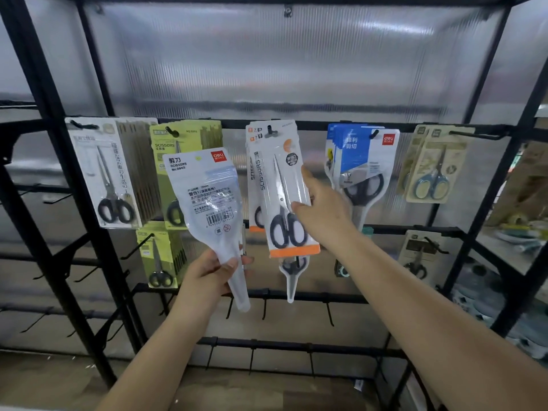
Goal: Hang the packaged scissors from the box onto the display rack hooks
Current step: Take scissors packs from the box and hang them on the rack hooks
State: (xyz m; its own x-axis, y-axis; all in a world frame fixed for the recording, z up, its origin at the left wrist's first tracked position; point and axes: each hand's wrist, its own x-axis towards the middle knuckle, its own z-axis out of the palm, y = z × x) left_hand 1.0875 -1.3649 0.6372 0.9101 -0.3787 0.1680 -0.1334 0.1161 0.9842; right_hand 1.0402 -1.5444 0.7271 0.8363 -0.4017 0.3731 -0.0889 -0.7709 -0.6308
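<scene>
**Q:** Why is the left hand (212, 272) holding the clear pack by its narrow tail?

**A:** The fingers (232, 264) pinch the tapered lower end of the packaged scissors (207, 203), held up in front of the display rack (44, 143), near its left side. That grip leaves the wide printed header on top and free, which is likely where the hang hole sits, though no hole can be made out here. The pack is off every hook, so it is not yet hung.

**Q:** And the right hand (321, 207)?

**A:** It reaches into the middle of the top rail, fingers straight and loose, thumb and fingertips touching the white and orange carded scissors (281, 200) that hang on the centre hook (270, 130). It grips nothing. Judging by the pose, it is steadying or straightening that stack, perhaps to make room.

**Q:** How does the held pack look?

**A:** A translucent plastic sleeve, broad above and narrowing to a point below. The header is white with a red logo, black lettering reading "SCISSORS", and a barcode lower down. It tilts slightly, its top leaning left, and overlaps the green carded scissors (166, 146) behind it.

**Q:** Where could it go?

**A:** Similar blue-headed packs (360, 157) hang towards the rack's right side; bare hooks show on the lower rails. The box is out of view.
</scene>
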